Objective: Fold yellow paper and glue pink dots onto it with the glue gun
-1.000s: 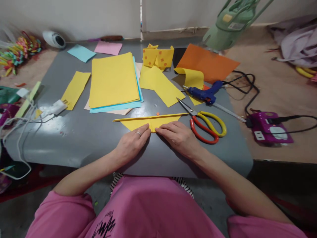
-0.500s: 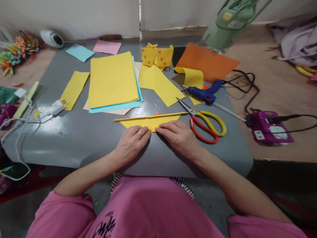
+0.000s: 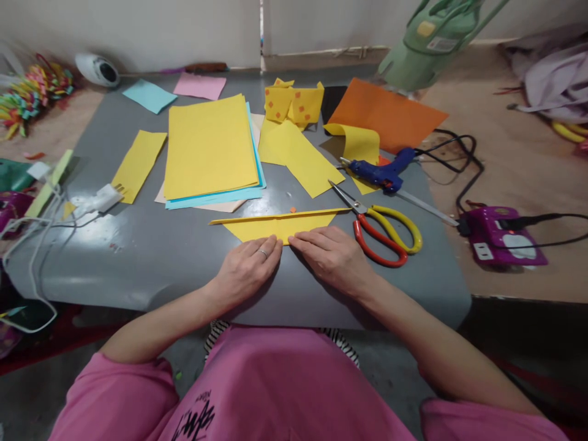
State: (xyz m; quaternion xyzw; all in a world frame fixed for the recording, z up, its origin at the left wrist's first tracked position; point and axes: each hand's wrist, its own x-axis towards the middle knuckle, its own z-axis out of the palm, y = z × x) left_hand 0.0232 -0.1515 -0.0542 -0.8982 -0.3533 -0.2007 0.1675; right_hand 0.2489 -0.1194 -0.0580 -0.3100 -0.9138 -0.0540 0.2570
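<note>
The thumbs are mostly hiding behind the fingers, and the hands are covering parts of the folded paper's point(image 3: 275, 226) near edge. The green device point(image 3: 420, 49) is running out of the picture at the top, and the garland point(image 3: 39, 95) is being cut off at the left. The sheets in the stack point(image 3: 211, 147) are overlapping too closely for counting.

On the worktop point(image 3: 151, 257), 1 pair of scissors point(image 3: 358, 207), 1 glue gun point(image 3: 381, 174), 1 orange sheet point(image 3: 388, 116), 1 blue sheet point(image 3: 149, 97) and 1 pink sheet point(image 3: 200, 86) are lying. 1 dotted yellow piece point(image 3: 305, 109) is standing beyond the stack's right side. 1 purple box point(image 3: 500, 236) is sitting at the right.

The folded paper is lying on the worktop just beyond the 2 hands, its near edge passing under their fingertips. The left hand point(image 3: 248, 264), wearing 1 ring, is resting with fingers together and slightly bent, touching that edge left of its middle; the right hand point(image 3: 334, 257) is doing likewise on the right. Whether either hand is pinching the paper cannot be told. The far fold's right end is reaching close to the scissors' pivot.
</note>
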